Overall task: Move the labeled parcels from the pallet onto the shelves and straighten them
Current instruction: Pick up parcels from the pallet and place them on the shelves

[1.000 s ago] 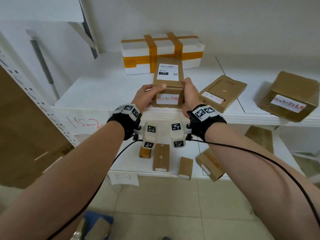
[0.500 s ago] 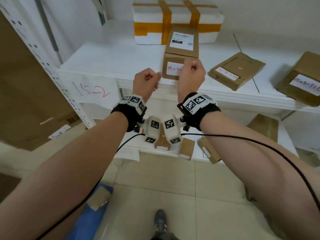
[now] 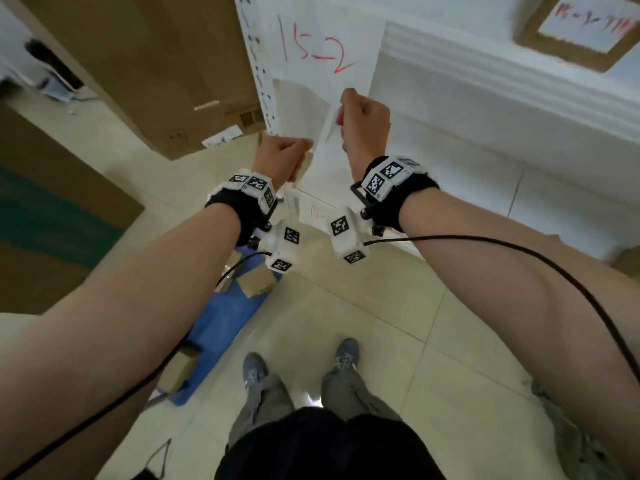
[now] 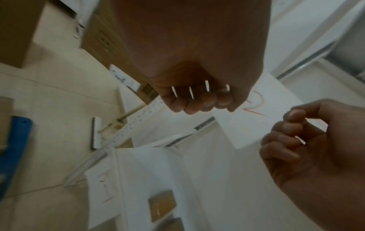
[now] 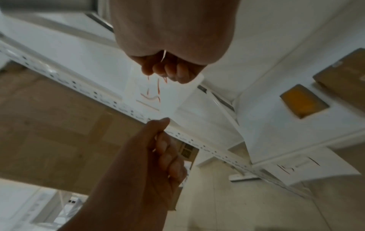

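My left hand (image 3: 282, 157) (image 4: 197, 101) and right hand (image 3: 363, 123) (image 5: 168, 70) hang side by side in front of the white shelf edge (image 3: 485, 74), fingers curled in, holding nothing. A brown labeled parcel (image 3: 581, 26) lies on the upper shelf at the top right, well away from both hands. Low on the left, a blue pallet (image 3: 221, 317) lies on the floor with two brown parcels (image 3: 256, 284) (image 3: 180, 372) on it, partly hidden by my left forearm. Flat brown parcels (image 4: 162, 204) (image 5: 304, 101) lie on the lower shelf.
A paper sign with red "15-2" (image 3: 311, 46) hangs on the shelf front beside the perforated upright (image 3: 259, 81). Big cardboard boxes (image 3: 156, 64) stand left of the rack. My shoes (image 3: 301, 368) stand on the tiled floor close to the pallet.
Both hands let go of the labeled box on the shelf and drew back and down with fingers curled. My view tipped down toward the floor, pallet and feet.
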`<state>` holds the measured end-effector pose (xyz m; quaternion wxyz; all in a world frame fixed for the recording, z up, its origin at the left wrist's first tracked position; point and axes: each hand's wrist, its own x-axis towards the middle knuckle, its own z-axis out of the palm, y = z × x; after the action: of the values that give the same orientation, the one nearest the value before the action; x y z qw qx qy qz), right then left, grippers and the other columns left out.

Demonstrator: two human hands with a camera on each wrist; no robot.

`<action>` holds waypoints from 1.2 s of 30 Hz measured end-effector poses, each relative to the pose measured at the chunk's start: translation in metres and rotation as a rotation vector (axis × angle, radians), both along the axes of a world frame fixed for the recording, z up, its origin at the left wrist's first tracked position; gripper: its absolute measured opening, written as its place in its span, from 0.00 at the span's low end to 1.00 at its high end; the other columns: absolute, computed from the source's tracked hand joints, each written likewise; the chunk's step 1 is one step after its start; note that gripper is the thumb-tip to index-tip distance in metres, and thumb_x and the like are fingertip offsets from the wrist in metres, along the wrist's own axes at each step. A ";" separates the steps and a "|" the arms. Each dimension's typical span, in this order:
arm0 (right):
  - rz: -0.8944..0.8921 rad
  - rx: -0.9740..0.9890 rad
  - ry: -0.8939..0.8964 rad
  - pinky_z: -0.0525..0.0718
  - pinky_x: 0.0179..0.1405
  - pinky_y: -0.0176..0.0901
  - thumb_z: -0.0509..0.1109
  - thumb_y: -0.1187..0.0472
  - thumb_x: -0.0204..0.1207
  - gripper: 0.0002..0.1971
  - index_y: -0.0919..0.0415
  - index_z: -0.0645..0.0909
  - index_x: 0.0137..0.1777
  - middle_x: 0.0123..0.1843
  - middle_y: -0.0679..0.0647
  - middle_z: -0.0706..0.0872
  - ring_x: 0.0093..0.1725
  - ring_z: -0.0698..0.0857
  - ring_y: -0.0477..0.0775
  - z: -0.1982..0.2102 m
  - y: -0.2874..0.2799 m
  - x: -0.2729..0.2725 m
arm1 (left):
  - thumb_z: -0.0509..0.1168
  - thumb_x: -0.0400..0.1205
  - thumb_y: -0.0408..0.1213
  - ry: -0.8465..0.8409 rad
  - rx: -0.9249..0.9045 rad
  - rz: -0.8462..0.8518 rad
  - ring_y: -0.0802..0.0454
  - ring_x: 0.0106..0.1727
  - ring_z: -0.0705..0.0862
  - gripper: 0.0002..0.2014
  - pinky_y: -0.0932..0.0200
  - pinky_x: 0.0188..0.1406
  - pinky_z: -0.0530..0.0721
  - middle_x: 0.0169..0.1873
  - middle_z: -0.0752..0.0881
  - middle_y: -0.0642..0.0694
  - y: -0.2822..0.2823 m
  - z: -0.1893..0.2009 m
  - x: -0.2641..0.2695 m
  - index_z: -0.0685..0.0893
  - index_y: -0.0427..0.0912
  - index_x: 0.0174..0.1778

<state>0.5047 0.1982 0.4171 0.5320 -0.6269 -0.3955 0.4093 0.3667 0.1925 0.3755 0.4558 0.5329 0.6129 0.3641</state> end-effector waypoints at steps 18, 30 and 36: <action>0.193 -0.639 0.019 0.65 0.20 0.33 0.62 0.59 0.78 0.15 0.59 0.76 0.29 0.23 0.52 0.76 0.18 0.68 0.50 -0.239 -0.050 -0.179 | 0.64 0.84 0.43 0.104 -0.635 0.144 0.56 0.14 0.69 0.22 0.65 0.19 0.68 0.08 0.71 0.53 -0.091 -0.243 -0.205 0.78 0.42 0.22; 0.319 -1.040 0.059 0.72 0.25 0.34 0.58 0.56 0.86 0.17 0.58 0.75 0.35 0.30 0.54 0.80 0.23 0.76 0.50 -0.431 -0.115 -0.283 | 0.63 0.83 0.49 -0.004 -0.948 0.367 0.55 0.23 0.75 0.16 0.62 0.27 0.70 0.26 0.77 0.49 -0.162 -0.396 -0.327 0.78 0.47 0.30; 0.401 -1.148 0.049 0.71 0.23 0.35 0.59 0.61 0.84 0.12 0.61 0.75 0.38 0.29 0.57 0.80 0.23 0.75 0.51 -0.487 -0.147 -0.336 | 0.61 0.84 0.43 -0.041 -1.066 0.504 0.54 0.30 0.72 0.11 0.63 0.29 0.74 0.32 0.74 0.49 -0.203 -0.443 -0.384 0.74 0.48 0.35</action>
<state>0.1688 0.0508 -0.0695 0.0304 -0.7172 -0.2096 0.6640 -0.0172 -0.0100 -0.0677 0.5719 0.0609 0.8102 0.1130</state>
